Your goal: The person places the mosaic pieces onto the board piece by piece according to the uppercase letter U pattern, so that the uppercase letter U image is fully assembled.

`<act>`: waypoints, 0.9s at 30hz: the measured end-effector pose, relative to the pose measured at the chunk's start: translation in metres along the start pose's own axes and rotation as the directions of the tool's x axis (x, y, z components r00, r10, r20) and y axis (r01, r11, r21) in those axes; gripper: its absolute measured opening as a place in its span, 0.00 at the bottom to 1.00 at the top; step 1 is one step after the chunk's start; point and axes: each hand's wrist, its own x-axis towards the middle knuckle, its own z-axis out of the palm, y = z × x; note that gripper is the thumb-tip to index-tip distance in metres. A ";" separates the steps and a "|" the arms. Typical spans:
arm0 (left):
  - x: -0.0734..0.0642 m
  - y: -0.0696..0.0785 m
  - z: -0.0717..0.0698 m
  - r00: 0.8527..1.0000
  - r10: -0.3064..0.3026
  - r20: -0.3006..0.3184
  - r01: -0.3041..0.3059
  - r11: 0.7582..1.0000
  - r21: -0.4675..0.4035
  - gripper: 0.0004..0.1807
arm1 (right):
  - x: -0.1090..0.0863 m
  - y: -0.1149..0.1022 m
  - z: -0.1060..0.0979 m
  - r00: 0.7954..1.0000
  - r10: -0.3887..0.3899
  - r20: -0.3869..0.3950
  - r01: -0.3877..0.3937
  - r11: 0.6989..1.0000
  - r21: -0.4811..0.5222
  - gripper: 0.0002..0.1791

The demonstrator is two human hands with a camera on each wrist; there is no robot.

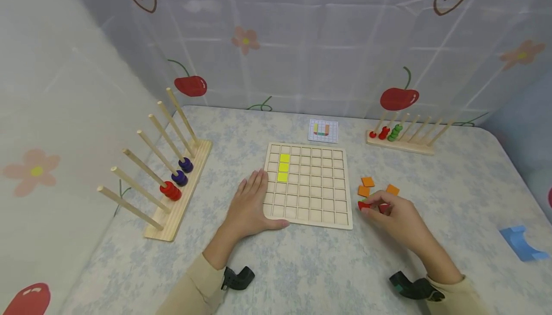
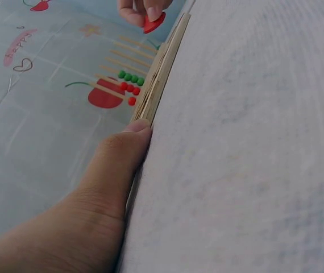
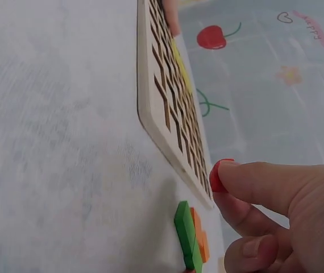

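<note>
My left hand [image 1: 247,204] lies with straight fingers along the left edge of a wooden grid board [image 1: 349,204], its thumb against the front edge. Three yellow tiles [image 1: 283,167] sit in one column of cells near the board's upper left. Right of the board, my right hand [image 1: 396,216] pinches a small red tile [image 3: 217,176] between thumb and fingers, lifted off the table. Around and under that hand lie loose orange tiles [image 1: 367,181], green tiles [image 3: 186,230] and another red tile [image 1: 384,208], partly hidden by the fingers.
A card [image 1: 323,131] with a coloured U-shaped pattern lies behind the board. A large peg rack [image 1: 189,192] with red and blue beads stands at left, a smaller bead rack [image 1: 401,147] at back right. A blue curved piece [image 1: 522,244] lies far right.
</note>
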 end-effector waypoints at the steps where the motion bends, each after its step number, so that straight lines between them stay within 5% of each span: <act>1: 0.000 0.000 0.000 1.000 0.001 0.001 -0.001 1.000 0.000 0.77 | 0.003 -0.002 0.002 1.000 -0.002 0.007 0.002 1.000 0.022 0.07; 17: 0.001 -0.001 -0.002 1.000 0.000 0.021 0.001 1.000 -0.004 0.76 | 0.070 -0.065 0.060 0.991 -0.101 0.087 0.083 0.979 0.186 0.04; 27: 0.001 -0.003 -0.002 1.000 0.010 0.029 -0.010 1.000 -0.003 0.77 | 0.088 -0.096 0.097 0.984 -0.131 0.121 0.105 0.974 0.201 0.04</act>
